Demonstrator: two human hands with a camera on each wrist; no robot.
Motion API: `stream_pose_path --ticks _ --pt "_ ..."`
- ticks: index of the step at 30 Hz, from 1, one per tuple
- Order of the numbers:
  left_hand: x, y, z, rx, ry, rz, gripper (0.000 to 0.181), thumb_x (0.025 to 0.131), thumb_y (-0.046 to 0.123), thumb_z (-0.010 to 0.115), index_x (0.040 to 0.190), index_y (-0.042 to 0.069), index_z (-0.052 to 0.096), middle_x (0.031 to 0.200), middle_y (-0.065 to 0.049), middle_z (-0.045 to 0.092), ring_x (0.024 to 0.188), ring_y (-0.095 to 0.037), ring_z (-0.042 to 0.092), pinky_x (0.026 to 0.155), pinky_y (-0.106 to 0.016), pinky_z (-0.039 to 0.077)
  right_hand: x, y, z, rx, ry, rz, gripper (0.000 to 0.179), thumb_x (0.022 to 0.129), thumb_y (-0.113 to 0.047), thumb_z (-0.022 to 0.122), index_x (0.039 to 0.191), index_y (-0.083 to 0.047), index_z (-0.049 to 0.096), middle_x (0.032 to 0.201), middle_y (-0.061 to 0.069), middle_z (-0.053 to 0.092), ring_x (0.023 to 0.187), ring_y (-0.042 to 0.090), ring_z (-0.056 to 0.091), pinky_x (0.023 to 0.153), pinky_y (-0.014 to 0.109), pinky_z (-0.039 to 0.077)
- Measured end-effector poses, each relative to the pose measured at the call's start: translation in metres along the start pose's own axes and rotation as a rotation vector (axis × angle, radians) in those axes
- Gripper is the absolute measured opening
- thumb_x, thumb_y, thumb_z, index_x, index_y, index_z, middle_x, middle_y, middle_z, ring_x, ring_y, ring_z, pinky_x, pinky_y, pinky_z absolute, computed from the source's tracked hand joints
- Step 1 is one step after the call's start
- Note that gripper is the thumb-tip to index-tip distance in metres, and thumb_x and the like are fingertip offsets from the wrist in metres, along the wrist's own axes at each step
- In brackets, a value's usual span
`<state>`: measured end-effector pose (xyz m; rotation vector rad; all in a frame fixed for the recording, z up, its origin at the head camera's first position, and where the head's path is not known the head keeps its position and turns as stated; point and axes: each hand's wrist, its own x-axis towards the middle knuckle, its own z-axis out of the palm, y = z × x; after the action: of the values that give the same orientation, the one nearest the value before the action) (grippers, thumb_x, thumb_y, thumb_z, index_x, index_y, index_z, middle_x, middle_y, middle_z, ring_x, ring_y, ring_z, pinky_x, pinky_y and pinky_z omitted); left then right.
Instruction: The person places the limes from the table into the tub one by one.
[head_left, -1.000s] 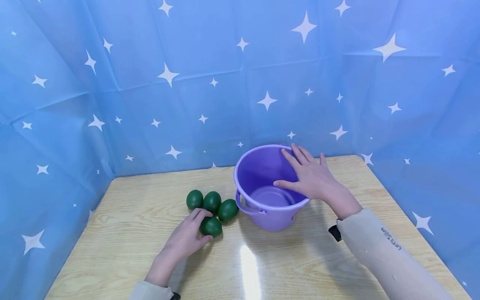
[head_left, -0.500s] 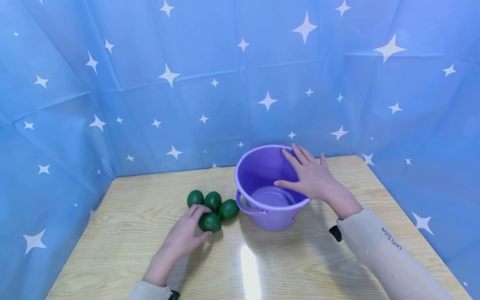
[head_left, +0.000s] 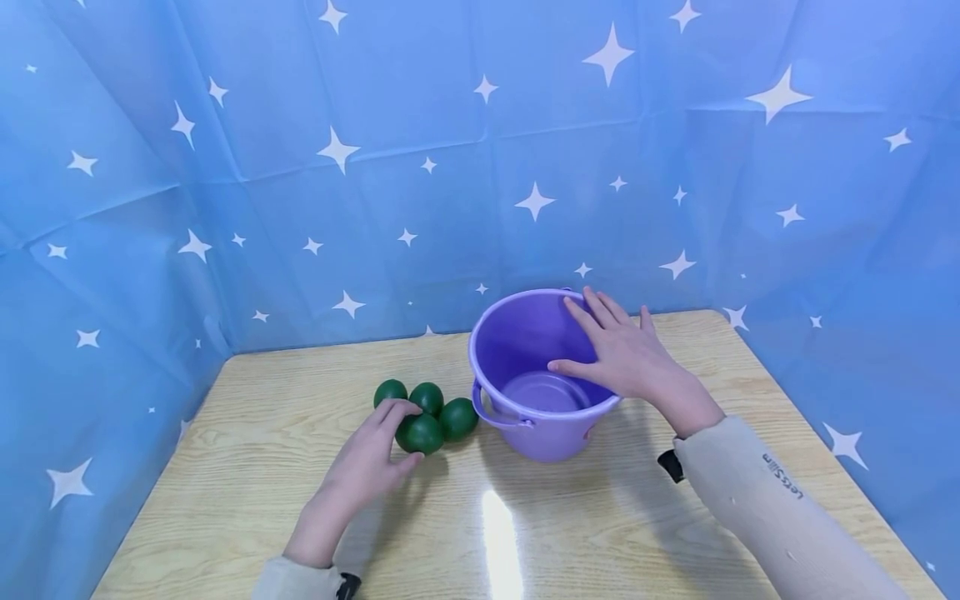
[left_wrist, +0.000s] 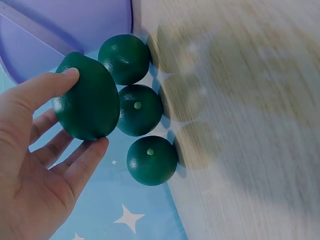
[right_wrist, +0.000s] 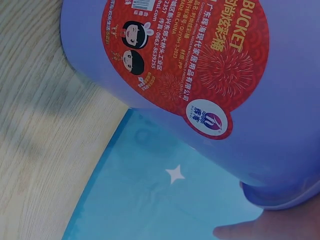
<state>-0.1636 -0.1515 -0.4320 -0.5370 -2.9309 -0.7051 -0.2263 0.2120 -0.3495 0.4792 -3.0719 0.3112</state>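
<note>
Between the thumb and fingertips of my left hand [head_left: 367,467] is a dark green lime [left_wrist: 87,100], pinched with its pointed tip up in the left wrist view. Three more limes [left_wrist: 140,110] lie on the table just beyond it, close together. The rightmost lime [head_left: 458,419] sits beside a purple bucket [head_left: 543,437], which stands upright. My right hand [head_left: 630,358] rests at the bucket's right rim with its fingers spread. Its thumb reaches over the bucket's opening. In the right wrist view part of the hand shows at the rim [right_wrist: 285,197].
The bucket's handle [head_left: 502,419] hangs down on its left side, near the limes. A red label [right_wrist: 190,60] covers part of its outer wall. A blue curtain with white stars [head_left: 480,167] borders the wooden table [head_left: 247,467] at the back and sides.
My left hand has shifted the pinched lime slightly away from me, toward the other limes. My right hand and the bucket have stayed in place.
</note>
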Motion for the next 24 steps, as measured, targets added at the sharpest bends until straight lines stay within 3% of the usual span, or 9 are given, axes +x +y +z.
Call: stream_pose_path --ticks 9,24 --pt "0.006 0.003 -0.006 0.02 0.021 0.041 0.06 0.08 0.022 0.084 0.132 0.014 0.055 0.132 -0.005 0.056 0.117 -0.028 0.064 0.093 -0.045 0.059 0.0 0.0 0.0 0.004 0.003 -0.002 0.098 0.088 -0.074 0.052 0.161 -0.019 0.017 0.168 0.018 0.006 0.155 0.041 0.008 0.111 0.083 0.005" --pt "0.013 0.008 -0.015 0.027 0.051 0.054 0.056 0.08 0.021 0.084 0.128 0.016 0.056 0.13 -0.005 0.057 0.111 -0.026 0.065 0.09 -0.045 0.059 0.001 0.0 0.0 0.005 -0.004 -0.001 0.098 0.088 -0.074 0.051 0.161 -0.02 0.015 0.168 0.017 0.004 0.154 0.042 0.008 0.112 0.082 0.005"
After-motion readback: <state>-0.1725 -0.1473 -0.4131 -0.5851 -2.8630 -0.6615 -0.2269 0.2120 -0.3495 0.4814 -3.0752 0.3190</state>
